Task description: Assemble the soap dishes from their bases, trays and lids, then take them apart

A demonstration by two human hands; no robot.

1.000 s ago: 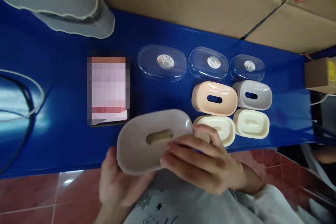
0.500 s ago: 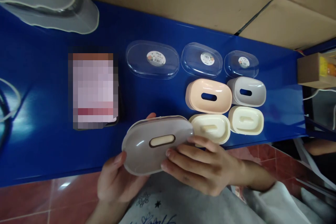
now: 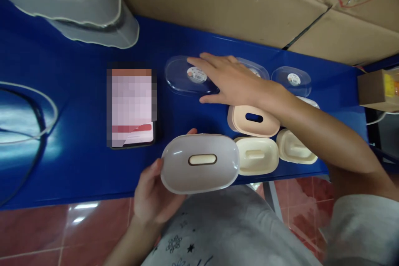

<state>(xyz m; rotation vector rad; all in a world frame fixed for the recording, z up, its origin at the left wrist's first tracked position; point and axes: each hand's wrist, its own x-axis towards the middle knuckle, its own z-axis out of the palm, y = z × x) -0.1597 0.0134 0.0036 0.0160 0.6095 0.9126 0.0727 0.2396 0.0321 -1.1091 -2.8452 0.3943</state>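
Observation:
My left hand grips a large grey oval box from its left end, holding it at the near edge of the blue table; a cream insert shows through the slot in its top. My right hand reaches across the table with fingers stretched flat over the largest clear oval lid, fingertips on its sticker. Two smaller clear lids lie to the right, one partly hidden by my hand.
A peach oval box, two cream trays and a grey box behind my forearm sit at the right. A phone lies left of the lids. Clear plastic covers lie at the far left. Cardboard boxes stand behind.
My right hand let go of the grey box and moved forward onto the large clear lid. My left hand keeps the box, now level and slightly farther right.

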